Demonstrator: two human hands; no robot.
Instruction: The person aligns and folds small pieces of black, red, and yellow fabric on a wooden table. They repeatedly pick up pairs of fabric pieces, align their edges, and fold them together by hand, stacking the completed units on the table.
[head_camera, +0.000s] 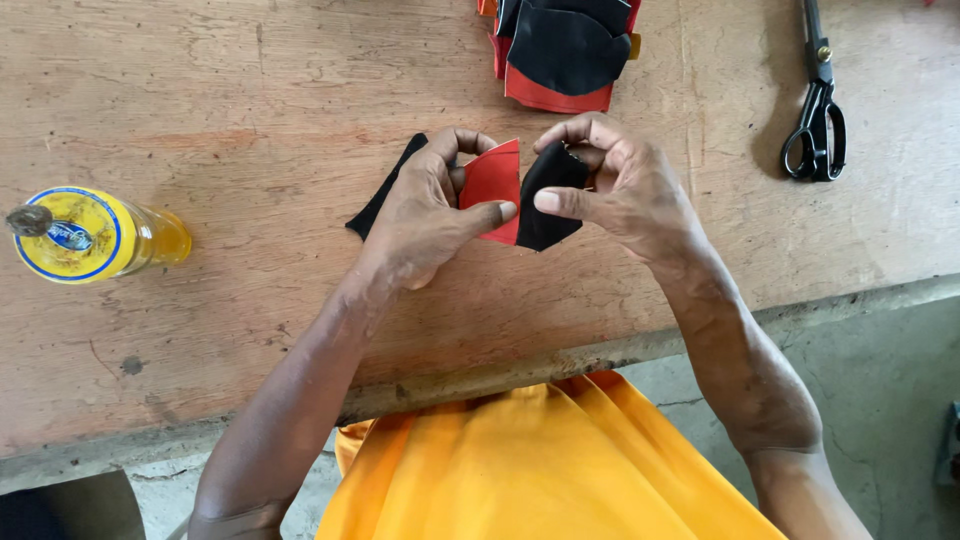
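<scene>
A wide, worn wooden bench (250, 90) fills most of the view, its scratched top ending in a rough front edge. Below that edge, nearest the camera, lies a spread of bright orange cloth (520, 470) over the person's lap.

Taking the red piece (493, 180) as the landmark: it sits near the middle of the bench, a flat, stiff-looking cut shape, held just above the wood. The left hand (425, 215) grasps it from its left side, thumb across the lower front and fingers curled over the top. Touching its right edge is a black piece (548, 195), bent and pinched by the right hand (625, 185), whose thumb presses on the front and whose fingers close over the top. The two pieces meet edge to edge between the thumbs.

Beyond the red piece, at the far edge of the bench, lies a stack of cut pieces (565, 50), black on top with red showing beneath. Far to its left stands a yellow bottle (90, 235) on its side, cap toward the camera. Well to its right lies a pair of black scissors (818, 110), handles toward the person. Just left of it, half hidden under the left hand, a black strip (380, 195) rests on the wood.
</scene>
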